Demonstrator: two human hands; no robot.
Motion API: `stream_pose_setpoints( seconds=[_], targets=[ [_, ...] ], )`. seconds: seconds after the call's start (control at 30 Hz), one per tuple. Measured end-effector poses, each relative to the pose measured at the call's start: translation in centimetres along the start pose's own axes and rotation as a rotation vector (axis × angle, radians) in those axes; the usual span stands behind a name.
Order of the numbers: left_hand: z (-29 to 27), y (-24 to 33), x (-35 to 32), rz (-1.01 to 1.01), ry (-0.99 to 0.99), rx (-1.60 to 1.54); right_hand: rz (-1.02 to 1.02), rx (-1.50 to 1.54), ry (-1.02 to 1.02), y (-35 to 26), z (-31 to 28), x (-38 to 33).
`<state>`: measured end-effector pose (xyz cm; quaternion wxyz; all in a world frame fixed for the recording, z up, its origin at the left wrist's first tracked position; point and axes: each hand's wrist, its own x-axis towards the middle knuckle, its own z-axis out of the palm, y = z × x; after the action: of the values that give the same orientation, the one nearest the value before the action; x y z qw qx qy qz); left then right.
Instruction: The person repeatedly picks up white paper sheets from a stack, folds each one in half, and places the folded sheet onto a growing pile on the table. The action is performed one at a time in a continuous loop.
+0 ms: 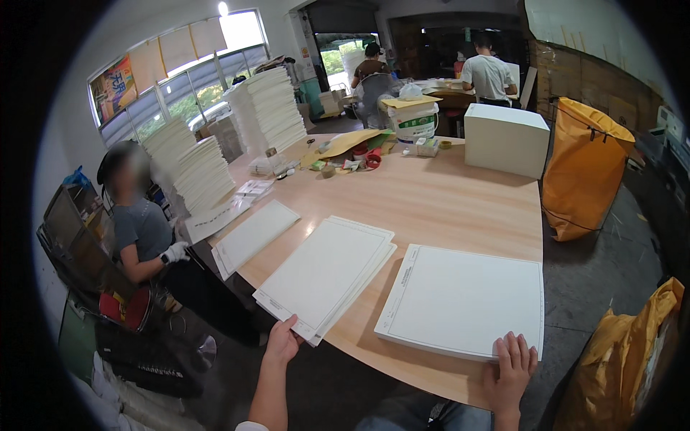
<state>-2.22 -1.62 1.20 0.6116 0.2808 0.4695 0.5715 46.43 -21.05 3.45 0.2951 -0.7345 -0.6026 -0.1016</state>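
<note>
My left hand [284, 340] pinches the near corner of a loose, slightly fanned pile of white printed sheets [327, 273], thumb on top and fingers mostly hidden beneath. This pile juts a little over the table's front edge. To its right lies a thicker, neatly squared stack of white sheets [463, 298] with a thin printed border. On that stack's near right corner my right hand [512, 360] rests, fingers stretched over the top sheet and thumb beside the edge. Farther left, a thinner set of sheets [257, 235] lies flat on the wooden table [460, 208].
Tall paper stacks [269, 111] stand at the back left, near a gloved person [147, 230]. A white bucket [415, 121], tape rolls and a white block-like stack [505, 140] occupy the far side. Orange sacks [586, 169] stand on the right. Two people work behind.
</note>
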Motion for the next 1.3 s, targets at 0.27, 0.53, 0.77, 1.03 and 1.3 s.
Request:
stream_pose_setpoints(
  seconds=[0.27,0.53,0.77,1.03,1.3],
  targets=[
    [0.0,0.9,-0.9,-0.085,0.001,-0.039,0.036,0.211,0.047,-0.3,-1.4,0.1],
    [11.4,-0.5,-8.9,0.372,-0.101,0.658,0.568,0.628,0.185,8.0,-4.2,-1.4],
    [31.9,-6.9,-7.3,0.965,-0.943,0.691,0.651,0.399,0.026,7.3,-3.9,-0.1],
    [33.6,-10.0,-6.2,0.589,-1.114,0.774,0.499,0.236,-0.196,5.0,-8.4,4.1],
    [33.4,-10.4,-5.7,0.622,-1.184,0.725,0.73,1.085,0.103,2.8,-5.7,7.5]
  ],
)
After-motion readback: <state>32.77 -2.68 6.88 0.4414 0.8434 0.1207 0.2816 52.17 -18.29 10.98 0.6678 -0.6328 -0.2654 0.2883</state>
